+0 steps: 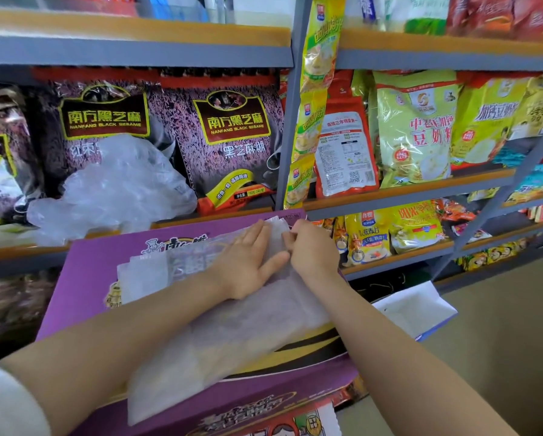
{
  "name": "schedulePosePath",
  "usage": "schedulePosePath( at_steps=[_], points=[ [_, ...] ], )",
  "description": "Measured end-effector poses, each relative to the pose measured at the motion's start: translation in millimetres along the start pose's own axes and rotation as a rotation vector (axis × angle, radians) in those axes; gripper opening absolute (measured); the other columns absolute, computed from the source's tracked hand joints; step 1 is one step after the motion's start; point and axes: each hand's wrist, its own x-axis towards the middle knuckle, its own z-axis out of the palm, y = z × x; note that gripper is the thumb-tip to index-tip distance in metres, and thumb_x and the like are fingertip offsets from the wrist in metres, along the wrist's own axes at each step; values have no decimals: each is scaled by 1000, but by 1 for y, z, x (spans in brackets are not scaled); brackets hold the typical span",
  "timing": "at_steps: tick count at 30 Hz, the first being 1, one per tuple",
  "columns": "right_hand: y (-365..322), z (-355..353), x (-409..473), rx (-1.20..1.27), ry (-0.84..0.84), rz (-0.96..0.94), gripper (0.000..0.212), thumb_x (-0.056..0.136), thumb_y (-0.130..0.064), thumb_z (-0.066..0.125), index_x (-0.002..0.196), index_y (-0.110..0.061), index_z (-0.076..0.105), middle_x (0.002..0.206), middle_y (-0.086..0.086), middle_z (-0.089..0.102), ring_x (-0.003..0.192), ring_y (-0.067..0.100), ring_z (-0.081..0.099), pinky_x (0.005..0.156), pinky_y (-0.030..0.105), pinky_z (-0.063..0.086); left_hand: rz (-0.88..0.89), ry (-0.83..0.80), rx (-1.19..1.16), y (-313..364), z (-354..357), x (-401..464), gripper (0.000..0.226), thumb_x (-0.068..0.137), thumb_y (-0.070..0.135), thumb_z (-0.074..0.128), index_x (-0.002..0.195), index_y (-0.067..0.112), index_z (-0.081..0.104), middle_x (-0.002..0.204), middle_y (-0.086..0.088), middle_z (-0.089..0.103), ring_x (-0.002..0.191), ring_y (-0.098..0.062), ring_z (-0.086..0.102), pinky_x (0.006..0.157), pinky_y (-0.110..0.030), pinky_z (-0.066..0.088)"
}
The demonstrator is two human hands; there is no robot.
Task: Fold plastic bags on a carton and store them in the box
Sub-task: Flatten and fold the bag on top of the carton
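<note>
Shop shelves (pixel 131 45) behind; on the purple carton (pixel 84 278) my left hand (pixel 248 262) presses the plastic bag (pixel 232 335) flat, right hand (pixel 311 250) pinching its far corner. Slippery film could spring open.

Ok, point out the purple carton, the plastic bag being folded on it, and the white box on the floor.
purple carton (pixel 84 278), head view, bare top near its left edge.
plastic bag (pixel 232 347), head view, middle of the flattened sheet.
white box (pixel 416 309), head view, its open inside.
</note>
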Motion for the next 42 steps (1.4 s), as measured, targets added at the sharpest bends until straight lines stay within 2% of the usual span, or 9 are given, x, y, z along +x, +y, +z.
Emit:
schedulePosePath(
  at_steps=[8,12,16,22,26,30,35,38,42],
  points=[
    [-5,4,5,-82,-16,41,31,93,-35,44,102,-10,59,105,13,65,99,33,60,66,31,38,113,-85,344,-10,2,-17,132,39,93,-17,147,19,-7,156,-2,-10,143,-15,-8,115,-35,-5],
    [-7,-13,-7,-113,-18,-137,42,96,-37,41,124,-6,47,126,14,52,118,33,48,87,38,42,100,-69,347,-12,5,-15,135,36,96,-13,147,20,-7,156,-2,-12,143,-15,-11,116,-37,-5],
    [7,-12,-56,-83,-131,-566,74,85,-44,9,143,-3,31,151,12,29,142,25,24,115,31,18,85,-61,356,-12,6,-17,136,40,98,4,148,15,-5,156,-4,-11,143,-15,-10,114,-33,-8],
    [20,3,-59,-245,-328,-509,106,64,-71,-19,150,-12,0,159,4,-2,147,14,-5,117,29,-6,-26,97,408,10,-6,-68,128,48,90,-6,147,8,-4,156,-9,-11,144,-20,-8,113,-30,-7],
    [17,2,-61,-248,-340,-468,94,74,-71,-2,150,-15,0,159,3,-5,146,16,-7,118,34,-4,-205,221,287,2,10,-111,129,45,83,-33,148,12,2,156,-10,-5,144,-23,-5,111,-28,-8],
    [15,-4,-62,-263,-377,-428,85,86,-72,24,150,-21,0,159,1,-9,146,20,-11,119,37,-2,-375,236,246,-1,26,-121,142,33,89,-28,148,11,-1,157,-8,-5,144,-20,-5,115,-31,-5],
    [16,-3,-62,-261,-379,-419,84,85,-71,24,149,-24,-3,159,1,-11,146,23,-12,119,40,0,-336,268,63,-6,13,-133,128,47,93,4,148,14,8,157,-5,-2,143,-22,13,113,-31,16],
    [14,-4,-62,-284,-386,-431,86,85,-72,20,150,-22,-3,159,1,-10,146,22,-12,119,40,-1,-435,292,241,-15,13,-145,138,39,91,-23,148,12,7,156,-11,1,144,-25,4,116,-35,7],
    [2,-11,-73,-287,-274,-553,81,90,-63,22,150,-16,-3,158,1,-13,145,16,-15,119,37,-4,-478,220,276,-13,18,-149,147,30,94,-22,147,9,-1,156,-14,-3,144,-25,-3,115,-35,-3]
  ],
)
